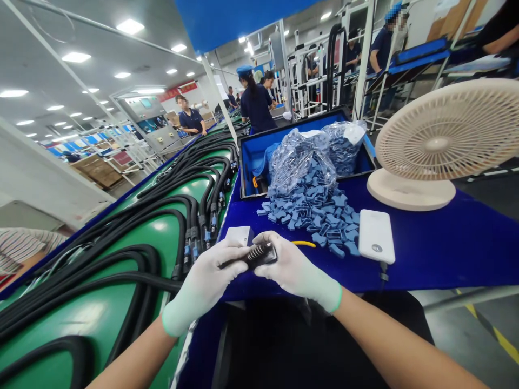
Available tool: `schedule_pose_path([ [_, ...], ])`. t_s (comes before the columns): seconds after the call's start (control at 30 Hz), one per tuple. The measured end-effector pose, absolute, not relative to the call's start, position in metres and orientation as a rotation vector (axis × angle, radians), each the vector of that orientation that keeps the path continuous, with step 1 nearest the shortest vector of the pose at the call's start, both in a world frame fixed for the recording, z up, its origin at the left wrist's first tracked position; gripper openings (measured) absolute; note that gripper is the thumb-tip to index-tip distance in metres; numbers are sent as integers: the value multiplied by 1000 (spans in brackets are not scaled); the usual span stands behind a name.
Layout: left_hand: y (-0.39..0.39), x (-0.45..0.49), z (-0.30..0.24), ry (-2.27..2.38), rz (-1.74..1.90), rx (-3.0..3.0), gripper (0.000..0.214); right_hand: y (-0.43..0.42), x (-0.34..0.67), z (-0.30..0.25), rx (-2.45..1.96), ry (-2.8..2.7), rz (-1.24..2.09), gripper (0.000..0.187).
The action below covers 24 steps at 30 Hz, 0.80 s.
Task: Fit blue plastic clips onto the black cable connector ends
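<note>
At the lower centre of the frame, a black cable connector (254, 256) is gripped between two white-gloved hands, just above the near edge of a blue-covered table (438, 243). The left hand (206, 278) is closed around the connector's left end, and the right hand (290, 267) is closed around its ribbed right end. Just behind the hands, a small white box (240, 235) is seen, with a pile of blue plastic caps (320, 213) spilled beyond it from a clear bag (298, 162). To the right of the pile, a white power bank (376, 235) is laid flat, and a beige fan (438, 143) is stood at the upper right. Across the left of the frame, black cables (133, 259) are spread over a green conveyor (93, 313).
</note>
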State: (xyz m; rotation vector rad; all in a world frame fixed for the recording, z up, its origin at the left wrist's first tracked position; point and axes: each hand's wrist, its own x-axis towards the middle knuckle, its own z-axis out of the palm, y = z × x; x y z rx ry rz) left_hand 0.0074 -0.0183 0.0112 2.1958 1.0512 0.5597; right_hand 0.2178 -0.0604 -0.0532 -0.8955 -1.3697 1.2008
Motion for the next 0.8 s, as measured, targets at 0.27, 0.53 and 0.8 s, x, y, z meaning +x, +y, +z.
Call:
schedule_pose_path([
  [0.27,-26,-4,0,826,621,2537,27,-62,210,-46,-787,-1339,1454,64],
  [0.53,0,15,-16,1014,544,1922,111,-71,216,-43,-909,-1347,1353,39],
  [0.8,-49,10,-43,1127,742,1529,28,-88,194,-68,-885,-700,1267,48],
])
